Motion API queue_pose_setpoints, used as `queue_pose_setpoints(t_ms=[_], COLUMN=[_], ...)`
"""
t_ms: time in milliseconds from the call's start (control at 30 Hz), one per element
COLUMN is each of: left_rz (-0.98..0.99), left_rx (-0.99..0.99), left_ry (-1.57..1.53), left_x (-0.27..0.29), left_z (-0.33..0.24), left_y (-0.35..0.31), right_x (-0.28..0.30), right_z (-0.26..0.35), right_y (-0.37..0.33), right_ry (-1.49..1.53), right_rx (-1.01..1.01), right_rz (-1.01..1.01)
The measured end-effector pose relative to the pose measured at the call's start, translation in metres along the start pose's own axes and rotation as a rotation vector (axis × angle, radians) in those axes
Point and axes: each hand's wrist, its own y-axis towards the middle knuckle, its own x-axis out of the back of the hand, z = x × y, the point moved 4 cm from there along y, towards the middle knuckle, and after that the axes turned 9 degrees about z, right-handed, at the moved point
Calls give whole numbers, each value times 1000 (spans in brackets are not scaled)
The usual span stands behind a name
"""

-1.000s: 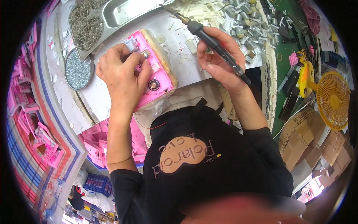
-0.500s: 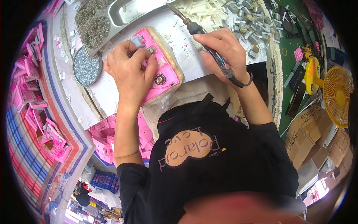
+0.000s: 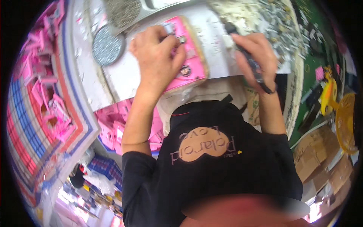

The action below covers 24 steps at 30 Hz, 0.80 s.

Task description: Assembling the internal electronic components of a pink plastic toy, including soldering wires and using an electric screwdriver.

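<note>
1. Round dish [image 3: 122, 48] on desk [image 3: 123, 77]: filled with small silvery metal bits [image 3: 107, 45], too blurred to identify.
2. Metal tray [image 3: 160, 4], top edge: left section heaped with fine grey wiry parts [image 3: 123, 13].
3. Blue crate [image 3: 106, 167], lower left; contents unclear.
4. Pink casing [image 3: 195, 62]: on desk, lying tilted on a tan padded block [image 3: 199, 41]; round dark-ringed part [image 3: 185, 70] near its lower end.
5. Hands: left hand [image 3: 157, 53] on casing, fingers bent, grasp hidden, can't tell; right hand [image 3: 261, 53] grips black pen-shaped tool [image 3: 250, 61], clear of casing.
</note>
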Motion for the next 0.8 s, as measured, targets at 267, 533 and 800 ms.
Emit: queue_pose_setpoints(t_ms=[267,533,800], left_rz=[-71,-70,16], left_rx=[21,195,204], left_ry=[-90,-184,-138], left_x=[7,45,33], left_z=[5,67,54], left_y=[-12,-65,-59], right_x=[-2,-8,-28], right_z=[-4,-31,-8], right_y=[-5,-30,2], right_ry=[70,508,640], right_rx=[-25,-241,-276], right_rz=[-28,-264,-232])
